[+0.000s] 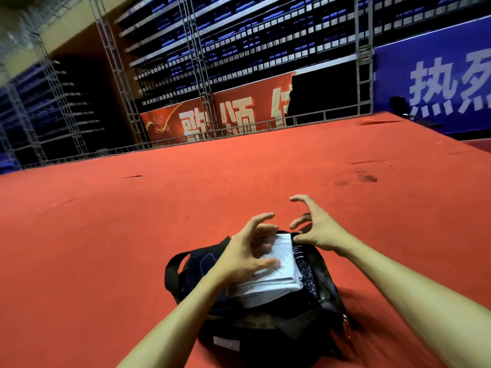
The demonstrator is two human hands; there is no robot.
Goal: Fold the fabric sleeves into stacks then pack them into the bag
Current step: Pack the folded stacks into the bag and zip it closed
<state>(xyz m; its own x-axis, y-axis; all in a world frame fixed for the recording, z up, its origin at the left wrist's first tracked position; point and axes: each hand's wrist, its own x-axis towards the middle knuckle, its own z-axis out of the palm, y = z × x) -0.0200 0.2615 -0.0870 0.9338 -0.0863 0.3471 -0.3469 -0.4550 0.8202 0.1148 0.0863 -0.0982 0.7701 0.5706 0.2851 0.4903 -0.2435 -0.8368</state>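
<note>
A dark bag (326, 309) lies open on the red carpet in front of me. A stack of folded white fabric sleeves (276, 274) sits in its mouth, with a darker folded piece under it. My left hand (244, 253) hovers over the left side of the stack, fingers spread and curled, holding nothing. My right hand (318, 227) is at the bag's far right rim, fingers apart and clawed, with the fingertips close to the rim. A black strap (170, 272) loops out on the bag's left.
The red carpeted platform (186, 197) stretches ahead to a low metal rail (305, 120). Beyond it hang a red banner (218, 115) and a blue banner (438, 83), with metal trusses and rows of blue seats behind. Dark stains (364, 179) mark the carpet at the right.
</note>
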